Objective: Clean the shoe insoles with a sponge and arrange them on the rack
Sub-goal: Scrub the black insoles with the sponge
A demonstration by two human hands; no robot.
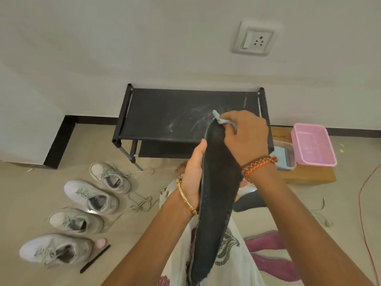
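Four pale sneakers (90, 209) lie in a row on the floor at left, laces loose; no brand is legible. One black stick (94, 259) lies beside the nearest. One black rack (165, 114) stands against the wall. Left hand (193, 172) grips the edge of one dark insole (214, 203), held upright before the rack. Right hand (245, 137) pinches one pale sponge (219, 118) against the insole's top end. One pink basket (313, 146) and one clear tub (285, 154) sit on a cardboard box at right.

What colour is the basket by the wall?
Pink basket, seen in the head view.
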